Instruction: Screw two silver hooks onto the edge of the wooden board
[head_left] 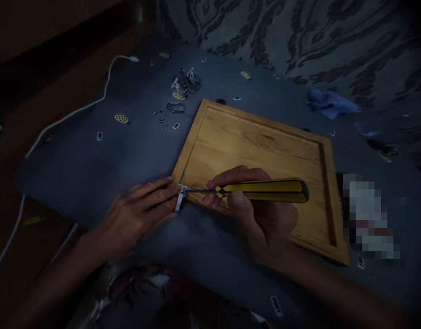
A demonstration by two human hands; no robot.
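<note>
Against the outstretched fingers of the left hand (138, 212) sits a metal fitting (179, 201), at one corner of the wooden panel (265, 146). The right hand (261, 217) is wrapped round a yellow-and-black screwdriver (265, 189), its tip at the fitting. Beneath and beyond that hand spreads the panel; past the left, loose screws (165, 127) and a heap of metal parts (190, 81) lie on patterned blue cloth (73, 160).

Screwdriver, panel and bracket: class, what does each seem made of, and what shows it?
Screwdriver: smooth yellow-and-black handle, probably plastic or rubber; thin shaft, likely metal. Panel: wood, perhaps varnished; swirling grain shows. Bracket: probably bare metal, given its silvery sheen.
</note>
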